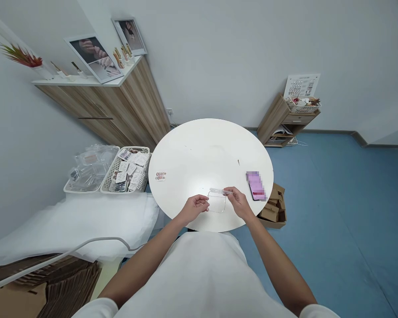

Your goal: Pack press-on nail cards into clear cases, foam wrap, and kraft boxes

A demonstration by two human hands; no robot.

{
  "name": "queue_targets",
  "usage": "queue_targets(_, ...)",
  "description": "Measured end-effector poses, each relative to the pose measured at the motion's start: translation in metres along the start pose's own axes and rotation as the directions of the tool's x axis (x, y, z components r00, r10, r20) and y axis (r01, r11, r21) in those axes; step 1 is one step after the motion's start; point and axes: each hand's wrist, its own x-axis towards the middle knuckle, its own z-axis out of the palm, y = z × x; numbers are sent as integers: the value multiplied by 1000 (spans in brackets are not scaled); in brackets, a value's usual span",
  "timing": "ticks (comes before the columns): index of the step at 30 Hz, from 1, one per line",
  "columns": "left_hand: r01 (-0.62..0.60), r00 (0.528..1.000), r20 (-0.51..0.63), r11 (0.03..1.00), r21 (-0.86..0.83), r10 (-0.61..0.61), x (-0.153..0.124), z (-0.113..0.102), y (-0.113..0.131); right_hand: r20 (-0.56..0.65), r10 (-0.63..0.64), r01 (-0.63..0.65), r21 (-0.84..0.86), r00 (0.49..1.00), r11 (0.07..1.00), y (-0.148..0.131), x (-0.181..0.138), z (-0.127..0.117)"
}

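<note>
Both my hands are over the near edge of a round white table [199,154]. A small clear plastic box [216,204] lies on the table between them. My left hand [196,206] is curled, its fingertips pinching the box's left edge. My right hand [237,201] is closed on a thin clear strip [219,191], perhaps the box's lid, held just above the box's far edge. A small card of pinkish nail tips [160,176] sits at the table's left edge.
A blurred purple phone-like object [256,186] lies at the table's right. Two white baskets [126,170] of packets and clear boxes stand to the left. Cardboard boxes [274,207] sit on the blue floor under the table's right side. Wooden cabinets line the wall.
</note>
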Motion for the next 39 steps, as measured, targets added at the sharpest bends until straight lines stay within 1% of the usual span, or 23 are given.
queue_targets(4,-6,1000,21,1000,-2,6,-1,-1,-2,-34,99,-93,154,994,984,1,7,5)
queue_targets(7,7,999,33,1000,2,-7,-3,-2,-3,-23,156,-147,217,987,965,1,9,7)
queue_targets(13,18,998,62,1000,9,-18,-6,-4,-7,-18,286,-275,224,958,935,1,8,8)
queue_targets(17,25,996,82,1000,7,-26,-6,-3,-9,-23,331,-316,247,943,916,5,7,10)
queue_targets(24,28,997,74,1000,-14,-27,-3,0,-20,-28,396,-374,273,918,886,8,3,11)
queue_targets(28,35,999,38,999,-35,-33,-2,3,-24,-16,437,-414,290,899,863,12,2,10)
queue_targets(33,40,998,-49,998,-44,-42,2,4,-31,8,446,-419,362,895,833,30,-6,13)
queue_targets(39,66,987,-145,997,-30,-70,15,5,-48,1,432,-412,303,902,859,54,-20,19)
